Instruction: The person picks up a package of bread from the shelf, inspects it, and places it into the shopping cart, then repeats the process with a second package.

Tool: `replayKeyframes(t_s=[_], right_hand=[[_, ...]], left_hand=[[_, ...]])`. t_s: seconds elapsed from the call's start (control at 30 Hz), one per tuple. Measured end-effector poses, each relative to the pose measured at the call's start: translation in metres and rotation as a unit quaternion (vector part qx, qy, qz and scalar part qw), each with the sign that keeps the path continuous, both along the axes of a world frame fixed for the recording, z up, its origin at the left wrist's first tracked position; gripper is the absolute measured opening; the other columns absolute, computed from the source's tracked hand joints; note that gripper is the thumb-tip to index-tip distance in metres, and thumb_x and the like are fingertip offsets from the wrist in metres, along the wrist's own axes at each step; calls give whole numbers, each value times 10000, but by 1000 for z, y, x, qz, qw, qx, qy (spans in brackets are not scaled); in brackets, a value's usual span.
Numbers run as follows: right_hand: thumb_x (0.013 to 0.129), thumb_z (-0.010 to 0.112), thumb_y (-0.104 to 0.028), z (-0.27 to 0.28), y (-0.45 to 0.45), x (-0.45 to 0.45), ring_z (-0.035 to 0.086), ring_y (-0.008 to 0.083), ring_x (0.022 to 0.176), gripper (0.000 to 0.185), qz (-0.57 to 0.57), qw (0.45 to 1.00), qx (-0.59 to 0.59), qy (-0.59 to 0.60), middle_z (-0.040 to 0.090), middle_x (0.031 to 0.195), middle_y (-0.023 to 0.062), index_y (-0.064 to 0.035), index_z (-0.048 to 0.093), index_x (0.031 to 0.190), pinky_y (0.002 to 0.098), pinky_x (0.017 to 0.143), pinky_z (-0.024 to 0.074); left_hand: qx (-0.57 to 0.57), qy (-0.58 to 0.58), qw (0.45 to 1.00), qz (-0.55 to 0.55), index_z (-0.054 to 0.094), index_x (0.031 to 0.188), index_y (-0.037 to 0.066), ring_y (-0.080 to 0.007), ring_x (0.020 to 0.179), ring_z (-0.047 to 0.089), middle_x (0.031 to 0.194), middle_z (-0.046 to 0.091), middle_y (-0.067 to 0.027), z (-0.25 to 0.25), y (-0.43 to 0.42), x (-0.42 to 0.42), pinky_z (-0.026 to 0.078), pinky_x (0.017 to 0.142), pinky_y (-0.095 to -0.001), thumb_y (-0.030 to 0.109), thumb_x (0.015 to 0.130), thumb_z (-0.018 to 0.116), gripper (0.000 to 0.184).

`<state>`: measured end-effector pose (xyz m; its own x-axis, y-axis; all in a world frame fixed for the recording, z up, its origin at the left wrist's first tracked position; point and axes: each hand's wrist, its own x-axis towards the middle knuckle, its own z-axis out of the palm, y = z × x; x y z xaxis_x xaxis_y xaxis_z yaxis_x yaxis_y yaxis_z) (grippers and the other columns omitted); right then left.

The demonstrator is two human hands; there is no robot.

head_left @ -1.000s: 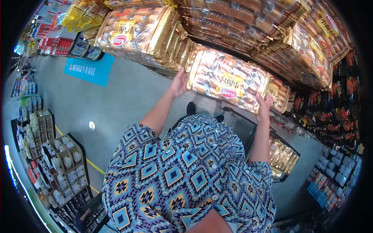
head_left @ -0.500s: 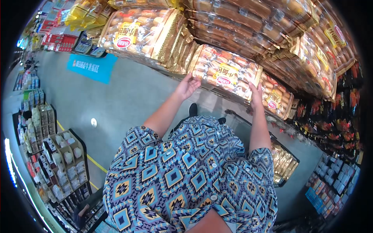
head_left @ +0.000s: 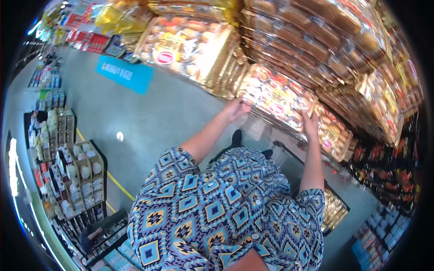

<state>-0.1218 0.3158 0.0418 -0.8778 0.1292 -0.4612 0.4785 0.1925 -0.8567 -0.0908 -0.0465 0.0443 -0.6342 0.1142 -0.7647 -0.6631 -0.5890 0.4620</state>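
A clear and gold bag of small bread rolls (head_left: 276, 94), with a yellow label and a red oval logo, lies between my hands on the display. At its near left corner my left hand (head_left: 237, 109) grips the edge, thumb on top and the other fingers curled below. My right hand (head_left: 310, 123) holds the near right end, with fingers over the wrapper. A similar bread pack (head_left: 333, 133) lies just beyond my right hand. To the left stands a row of gold-edged packs (head_left: 185, 47). Glare and blur wash out the print.
High stacks of bread packs (head_left: 312, 38) rise behind the bag. Dark and red packets (head_left: 384, 169) hang at right. A blue sign (head_left: 124, 74) juts over the grey floor. Shelves of goods (head_left: 81, 176) stand at left, with a person's arm (head_left: 94, 233) near them.
The view has shifted, so the display and both hands appear lower and farther right. Both hands stay at the ends of the bread bag, with the left fingers more curled in.
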Motion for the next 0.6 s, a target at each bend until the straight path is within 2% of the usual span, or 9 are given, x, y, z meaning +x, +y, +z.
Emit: replayKeyframes(t_s=[0.03,0.1,0.17,0.23,0.37,0.43,0.47,0.57,0.6], right_hand=[[847,682,-271,6,7,3,613,213,950,553,22,998,-61,19,648,1016,164,75,460,1217,342,877,469],[780,753,-262,58,-6,19,599,264,1014,729,33,999,4,-41,624,1065,209,105,370,1280,369,931,453],[701,815,-259,15,6,42,561,346,1092,910,87,973,172,128,570,1147,274,114,287,1342,407,956,436],[638,848,-250,37,-7,57,475,412,1177,1049,144,957,198,158,490,1242,309,124,209,1381,439,998,394],[646,836,-216,28,-32,66,428,426,1207,1047,122,936,295,146,450,1276,316,125,187,1392,443,1021,361],[667,804,-126,24,-40,65,455,447,1121,837,75,930,318,168,506,1191,283,57,305,1313,456,977,376],[672,805,-140,24,-39,64,450,439,1126,829,83,928,328,158,502,1198,283,53,310,1309,458,977,375],[675,818,-197,25,-29,58,400,423,1238,1007,124,938,309,97,431,1312,308,113,190,1399,432,1048,334],[675,825,-212,29,-26,58,421,424,1224,1000,136,935,310,108,448,1298,309,110,208,1393,432,1034,356]], left_hand=[[-5,21,999,-30,457,1194,-37,-288,1017,588,1122,555,-216,-6,-2,1,510,928,-371,371,1010,377,455],[-12,25,998,-49,447,1227,-35,-288,1051,576,1161,544,-223,-9,-3,11,496,947,-366,381,1008,384,475],[-29,7,999,-38,436,1246,-45,-294,1080,563,1192,531,-236,20,9,8,481,964,-370,367,1010,381,478],[-33,-4,998,-45,428,1251,-54,-298,1093,556,1204,524,-244,30,13,12,473,972,-376,352,1012,377,473],[-45,38,998,-12,407,1247,-89,-325,1128,537,1232,498,-270,14,9,4,462,989,-400,262,1016,366,422],[-60,21,998,20,428,1226,-96,-327,1096,561,1189,538,-252,4,10,4,467,978,-422,282,1013,376,437],[-59,20,998,17,428,1226,-96,-327,1096,561,1189,538,-252,6,12,3,467,978,-422,282,1013,376,437],[-63,35,997,5,393,1245,-115,-328,1148,527,1210,520,-266,8,17,2,449,1004,-414,251,1024,338,430],[-64,41,997,-12,386,1255,-116,-329,1150,529,1220,519,-267,7,16,3,454,996,-411,273,1022,349,455]])
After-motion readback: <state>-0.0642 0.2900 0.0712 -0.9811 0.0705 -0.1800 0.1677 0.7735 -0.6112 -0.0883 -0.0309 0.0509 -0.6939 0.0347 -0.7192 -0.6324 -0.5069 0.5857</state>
